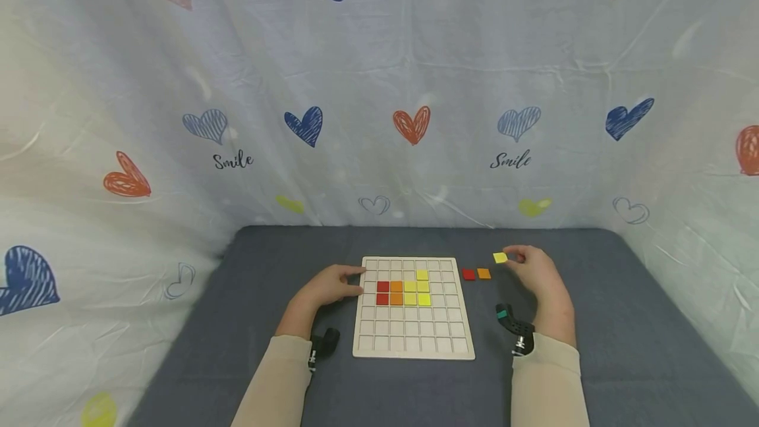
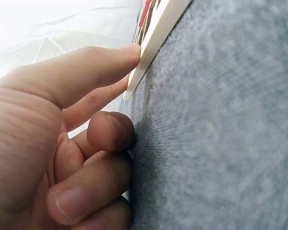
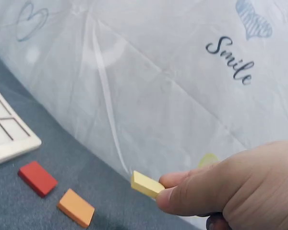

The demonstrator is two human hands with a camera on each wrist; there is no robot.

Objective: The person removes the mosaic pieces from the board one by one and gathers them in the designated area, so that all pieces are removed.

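A pale wooden grid board point(image 1: 413, 344) lies on the table with red, orange and yellow square tiles in its upper middle cells. At its left edge rests my left hand point(image 1: 328, 287); the thumb and index fingertips touch the rim. The left wrist view shows the thumb point(image 2: 101, 67) against the board's side and the other fingers bent loosely over the cloth. My right hand point(image 1: 535, 272) pinches a yellow tile point(image 3: 146, 184) between thumb and index finger, raised beyond the board's upper right corner. Below it lie a loose red tile point(image 3: 37, 178) and an orange tile point(image 3: 76, 207).
A dark grey cloth point(image 1: 284, 249) covers the table. Behind and at the sides hangs a pale curtain point(image 1: 356, 170) printed with hearts and "Smile". Each wrist carries a black camera mount point(image 1: 514, 321).
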